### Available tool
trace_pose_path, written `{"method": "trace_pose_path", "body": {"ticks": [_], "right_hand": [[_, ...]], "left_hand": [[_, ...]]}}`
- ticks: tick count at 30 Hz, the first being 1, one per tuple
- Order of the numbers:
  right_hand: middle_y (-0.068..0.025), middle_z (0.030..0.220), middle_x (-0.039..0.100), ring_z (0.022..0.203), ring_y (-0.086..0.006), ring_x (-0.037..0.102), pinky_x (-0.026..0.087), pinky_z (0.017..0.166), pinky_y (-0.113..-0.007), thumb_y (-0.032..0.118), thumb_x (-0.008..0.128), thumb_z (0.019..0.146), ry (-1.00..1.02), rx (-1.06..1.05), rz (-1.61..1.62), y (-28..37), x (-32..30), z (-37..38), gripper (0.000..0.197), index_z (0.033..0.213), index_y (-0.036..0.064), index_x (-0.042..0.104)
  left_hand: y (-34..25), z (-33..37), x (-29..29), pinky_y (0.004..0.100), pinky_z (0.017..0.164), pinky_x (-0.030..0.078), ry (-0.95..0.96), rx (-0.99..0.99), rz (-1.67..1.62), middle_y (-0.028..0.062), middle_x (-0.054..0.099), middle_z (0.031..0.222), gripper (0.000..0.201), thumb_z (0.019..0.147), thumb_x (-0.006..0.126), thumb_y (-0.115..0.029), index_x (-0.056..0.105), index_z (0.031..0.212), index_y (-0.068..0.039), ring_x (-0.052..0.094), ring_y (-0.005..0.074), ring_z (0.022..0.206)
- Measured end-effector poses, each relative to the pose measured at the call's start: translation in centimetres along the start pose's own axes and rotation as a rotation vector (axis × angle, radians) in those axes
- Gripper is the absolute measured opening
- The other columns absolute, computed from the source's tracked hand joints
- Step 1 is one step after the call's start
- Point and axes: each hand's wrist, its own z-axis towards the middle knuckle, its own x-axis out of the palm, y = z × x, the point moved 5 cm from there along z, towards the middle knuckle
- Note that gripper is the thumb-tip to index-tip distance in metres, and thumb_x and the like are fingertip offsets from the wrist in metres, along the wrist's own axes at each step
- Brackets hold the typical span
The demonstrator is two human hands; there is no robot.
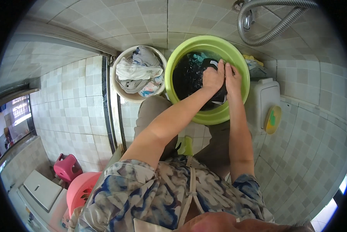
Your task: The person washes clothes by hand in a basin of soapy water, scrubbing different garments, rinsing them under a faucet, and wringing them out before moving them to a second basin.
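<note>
Head view shows both your hands, left hand point(213, 77) and right hand point(233, 78), each with its grip closed on a dark garment point(219, 92) at the right inner side of the green basin point(189, 45), over dark water. I judge you mid-wash: the white bucket point(121, 62) just left of the basin holds a heap of pale clothes point(138, 71), washed or waiting I cannot tell.

Tiled floor point(80, 116): green basin point(235, 54), white bucket point(121, 63) beside it, pink stool point(67, 167).
</note>
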Motion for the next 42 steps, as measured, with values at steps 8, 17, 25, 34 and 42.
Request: {"method": "trace_pose_path", "body": {"ticks": [8,17,25,34,42], "right_hand": [[-0.0155,0.087,0.064,0.083,-0.0224,0.059,0.044,0.076,-0.033,0.025,0.051,0.089,-0.118,-0.105,-0.102,-0.3,-2.4,1.0,0.035,0.097,-0.008,0.061],[-0.0135,0.132,0.046,0.121,-0.0195,0.043,0.033,0.1,-0.03,0.035,0.041,0.097,0.199,-0.402,0.103,6.3,-0.1,-2.8,0.045,0.13,0.0044,0.046],[-0.0174,0.121,0.053,0.095,-0.0212,0.058,0.049,0.077,-0.031,0.049,0.034,0.096,0.353,-0.066,-0.007,3.0,0.4,-2.1,0.06,0.133,0.0029,0.041],[-0.012,0.089,0.065,0.078,-0.0234,0.063,0.049,0.067,-0.035,0.033,0.05,0.089,0.539,-0.131,-0.435,-3.0,2.3,0.1,0.036,0.11,0.0051,0.058],[-0.0154,0.081,0.061,0.069,-0.0309,0.059,0.048,0.061,-0.04,0.021,0.052,0.085,0.243,-0.949,-1.164,-2.2,5.2,-1.0,0.018,0.084,0.0051,0.06]], "left_hand": [[-1.3,-0.9,0.6,0.0438,0.083,0.046,-0.016,0.053,-0.101,0.0389,0.056,0.085,0.067,0.087,0.048,-0.049,0.061,0.08,0.016,0.057,0.0462,0.094],[-6.4,0.3,-5.3,0.0425,0.059,0.049,-0.073,0.504,-0.009,0.0273,0.058,0.063,0.053,0.085,0.057,-0.042,0.062,0.069,0.008,0.062,0.04,0.064],[-6.8,1.2,-21.0,0.0382,0.048,0.047,-0.138,0.768,0.363,0.0152,0.057,0.053,0.044,0.084,0.061,-0.04,0.061,0.069,0.001,0.061,0.0287,0.052],[19.9,5.5,-26.3,0.0454,0.092,0.043,-0.057,0.548,1.388,0.0138,0.027,0.145,0.065,0.075,0.066,-0.021,0.04,0.134,-0.02,0.034,0.0356,0.126],[23.0,7.5,-25.9,0.0402,0.098,0.041,0.159,0.217,1.12,0.0114,0.012,0.151,0.072,0.073,0.067,-0.021,0.036,0.138,-0.023,0.036,0.0323,0.128]]}}
